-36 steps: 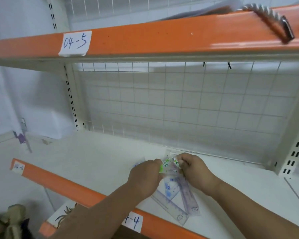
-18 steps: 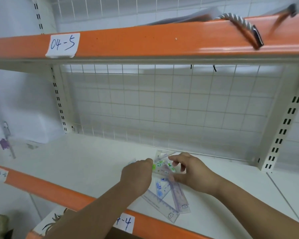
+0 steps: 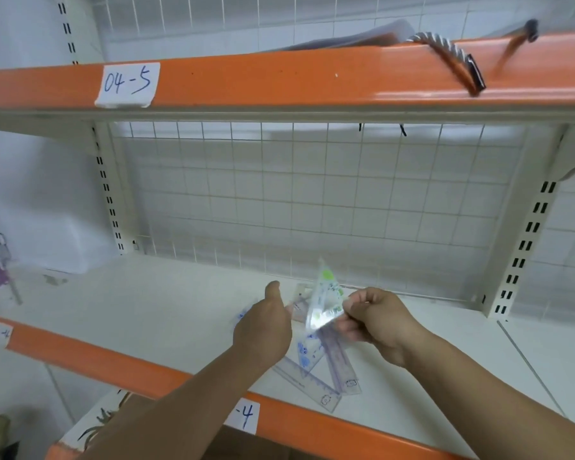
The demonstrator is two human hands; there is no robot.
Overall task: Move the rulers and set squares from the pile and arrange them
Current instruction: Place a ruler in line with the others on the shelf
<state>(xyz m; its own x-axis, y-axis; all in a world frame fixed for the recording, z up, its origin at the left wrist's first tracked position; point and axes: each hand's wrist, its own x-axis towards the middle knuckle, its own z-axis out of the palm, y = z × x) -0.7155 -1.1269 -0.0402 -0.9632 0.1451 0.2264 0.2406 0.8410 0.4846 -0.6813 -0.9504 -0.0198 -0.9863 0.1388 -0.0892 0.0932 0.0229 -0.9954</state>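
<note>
A white shelf [image 3: 146, 310] runs across, its orange front edge [image 3: 97, 356] bearing a paper label [image 3: 246, 416] at 6 o'clock. A wire grid panel [image 3: 312, 194] backs it. At 12 o'clock an upper orange beam [image 3: 279, 78] carries a 04-5 label [image 3: 127, 83] toward 11, and a twisted cord [image 3: 445, 51] droops over it at 1 o'clock.

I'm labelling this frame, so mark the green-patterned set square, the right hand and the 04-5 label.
green-patterned set square [image 3: 324, 302]: head view, middle of its clear face.
right hand [image 3: 377, 322]: head view, back of the hand.
04-5 label [image 3: 127, 84]: head view, centre of the paper.
</note>
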